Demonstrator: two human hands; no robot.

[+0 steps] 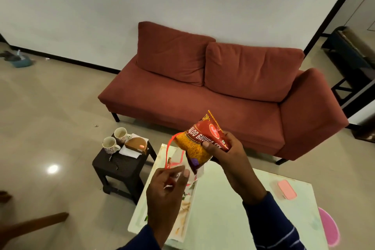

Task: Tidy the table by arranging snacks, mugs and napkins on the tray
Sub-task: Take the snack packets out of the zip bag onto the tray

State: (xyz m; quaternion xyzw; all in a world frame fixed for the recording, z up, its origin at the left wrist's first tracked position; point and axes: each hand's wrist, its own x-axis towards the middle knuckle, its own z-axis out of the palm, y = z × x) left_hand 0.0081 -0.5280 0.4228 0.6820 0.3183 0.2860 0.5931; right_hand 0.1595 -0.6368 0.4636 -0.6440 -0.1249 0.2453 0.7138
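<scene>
At the centre of the frame the right hand (229, 148) is gripping the snack packet (203, 140) around its middle, the left hand (168, 186) pinching a clear bag beneath; it looks light, crinkly, crushable, best held loosely by its sides.

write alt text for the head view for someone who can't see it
A person's right hand grips a red snack packet above a pale table, while the left hand pinches a torn red strip. Behind, two mugs stand on a dark stool before a rust-red sofa.
</scene>
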